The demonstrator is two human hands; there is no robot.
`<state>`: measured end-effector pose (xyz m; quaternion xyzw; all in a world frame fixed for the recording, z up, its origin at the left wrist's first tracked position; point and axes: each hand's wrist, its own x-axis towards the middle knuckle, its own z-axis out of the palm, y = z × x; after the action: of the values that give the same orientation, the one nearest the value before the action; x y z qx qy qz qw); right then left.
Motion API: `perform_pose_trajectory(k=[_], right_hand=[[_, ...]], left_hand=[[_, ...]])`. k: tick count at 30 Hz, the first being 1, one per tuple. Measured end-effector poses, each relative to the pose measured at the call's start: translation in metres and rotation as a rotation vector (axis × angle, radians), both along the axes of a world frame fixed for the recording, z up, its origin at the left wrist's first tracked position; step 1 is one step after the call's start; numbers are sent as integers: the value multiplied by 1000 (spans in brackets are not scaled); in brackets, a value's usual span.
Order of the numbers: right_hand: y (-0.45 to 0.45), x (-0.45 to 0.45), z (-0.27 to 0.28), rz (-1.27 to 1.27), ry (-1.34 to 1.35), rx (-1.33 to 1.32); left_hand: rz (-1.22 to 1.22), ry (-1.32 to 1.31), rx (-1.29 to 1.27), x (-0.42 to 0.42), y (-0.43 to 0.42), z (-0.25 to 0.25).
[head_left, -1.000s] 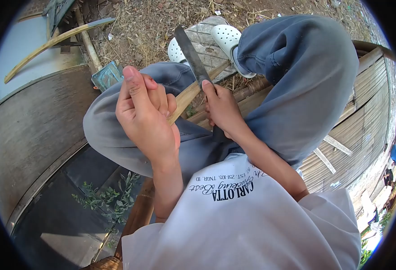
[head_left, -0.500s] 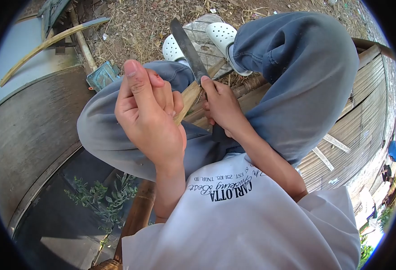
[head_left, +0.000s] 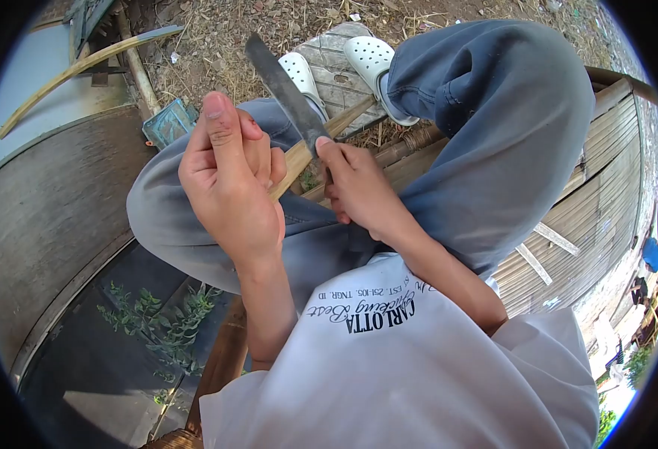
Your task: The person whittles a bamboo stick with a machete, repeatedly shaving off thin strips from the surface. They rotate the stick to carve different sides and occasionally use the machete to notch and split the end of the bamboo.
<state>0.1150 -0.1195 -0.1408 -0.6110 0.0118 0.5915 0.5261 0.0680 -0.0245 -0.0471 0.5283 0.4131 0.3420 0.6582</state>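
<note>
My right hand (head_left: 362, 191) is wrapped round the handle of a large knife (head_left: 288, 90), its thumb lying near the base of the dark, broad blade. The blade points up and to the left and crosses a pale wooden strip (head_left: 296, 162), seemingly touching it. My left hand (head_left: 233, 187) is closed, fingers curled, over the near end of this strip; the exact grip is hidden behind the palm. From there the strip slants away between my knees, its far end over a weathered board.
A slatted bamboo bench (head_left: 598, 179) extends to the right, with two pale strips (head_left: 534, 262) on it. White clogs (head_left: 370, 60) rest on a wooden board (head_left: 336, 56). At left are a curved bamboo piece (head_left: 82, 67), a blue-green box (head_left: 170, 125) and a leafy plant (head_left: 164, 322).
Both hands have shifted slightly left, carrying the knife and the wooden strip with them. The knife blade now leans further left.
</note>
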Motion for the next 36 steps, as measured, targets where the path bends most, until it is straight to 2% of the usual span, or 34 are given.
perform_pose_trajectory(k=[1,2,5,6,9,10,14,17,20,21,24,26,30,33,36], right_hand=[[3,2,-11,-20,-68,0],[1,6,-36,-49,-10,-55],[6,3,-13,-40,7,-49],[7,2,6,-5,-70,-9],[12,2,-19,-55,-210,-19],[14,5,-21,-96,-96,-49],[9,2,7,-61,-25,-16],[14,3,-17,-92,-63,-35],[16,-3,11,-119,28,9],[14,-4,6,-119,38,2],[10,-1,-5,-80,-106,-26],[15,4,0,-92,18,-50],[6,1,11,-61,10,-17],[14,2,21,-95,87,-24],[17,5,-10,-138,71,-29]], left_hand=[[3,-3,5,-1,-1,0],[7,-9,1,-4,-3,-1],[2,-37,-5,-1,-1,0],[7,-54,-15,-1,-2,0],[14,-22,-2,4,-4,1],[14,-25,4,3,-4,2],[20,-33,15,5,-6,0],[34,-21,13,3,-2,-1],[23,-27,22,5,1,0],[3,-19,16,4,-1,1],[23,-5,3,6,-2,2],[8,-45,16,6,1,2],[45,-11,-6,11,-3,5],[23,-78,-2,6,2,4],[12,-29,7,6,-4,4]])
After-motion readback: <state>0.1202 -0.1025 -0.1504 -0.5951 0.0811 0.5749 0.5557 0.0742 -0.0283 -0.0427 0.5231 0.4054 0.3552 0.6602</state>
